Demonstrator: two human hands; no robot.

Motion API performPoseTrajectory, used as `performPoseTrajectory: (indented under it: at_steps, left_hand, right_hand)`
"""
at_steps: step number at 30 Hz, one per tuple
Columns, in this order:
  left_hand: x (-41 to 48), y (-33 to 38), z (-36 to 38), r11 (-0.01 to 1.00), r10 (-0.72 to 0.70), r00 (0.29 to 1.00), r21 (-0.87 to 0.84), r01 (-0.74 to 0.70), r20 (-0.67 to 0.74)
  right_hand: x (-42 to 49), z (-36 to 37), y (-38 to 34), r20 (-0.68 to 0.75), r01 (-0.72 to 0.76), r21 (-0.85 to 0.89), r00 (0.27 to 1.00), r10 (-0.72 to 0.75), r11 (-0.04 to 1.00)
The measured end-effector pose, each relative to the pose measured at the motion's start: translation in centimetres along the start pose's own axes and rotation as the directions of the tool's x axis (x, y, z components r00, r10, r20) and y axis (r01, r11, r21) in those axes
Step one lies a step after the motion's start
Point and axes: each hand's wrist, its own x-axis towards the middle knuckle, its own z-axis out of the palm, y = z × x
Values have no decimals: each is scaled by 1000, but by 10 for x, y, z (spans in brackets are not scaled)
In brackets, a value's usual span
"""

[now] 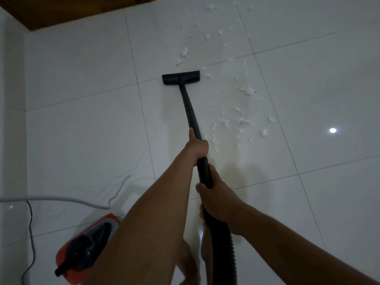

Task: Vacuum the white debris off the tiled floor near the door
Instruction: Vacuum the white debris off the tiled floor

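White floor tiles [82, 130] carry white debris [246, 90] from 12 to 5 o'clock of the black nozzle [181, 77], while the left hand [197, 146] grips the wand [190, 112] and the right hand [218, 194] grips the hose cuff [205, 171].

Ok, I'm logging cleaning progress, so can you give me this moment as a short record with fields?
nozzle: black flat floor nozzle rests on white tiled floor, at debris's left edge
debris: white fluffy scraps scattered ahead and right of nozzle
left grip: hand holds black wand tube
right grip: hand holds wand lower down, where black ribbed hose joins
vacuum body: orange-and-black canister, lower left
door: brown wooden door, top left
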Motion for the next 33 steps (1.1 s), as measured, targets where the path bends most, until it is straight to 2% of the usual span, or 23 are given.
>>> performPoseTrajectory:
  at_steps: [11, 17, 21, 33]
  left_hand:
    - [-9, 5, -5, 1000, -25, 1000, 0, 25, -1]
    - [-34, 11, -11, 998, -68, 997, 11, 68, 20]
    - [-49, 17, -23, 995, -101, 994, 27, 100, 30]
    - [-81, 11, -38, 984, -166, 982, 77, 159, 90]
  right_hand:
    - [-14, 0, -10, 39, -14, 57, 999, 12, 998]
    - [-37, 2, -22, 61, 10, 11, 998, -11, 1000]
    - [-58, 9, -35, 91, -34, 141, 996, 22, 989]
    - [-100, 31, -51, 71, -89, 220, 995, 75, 971]
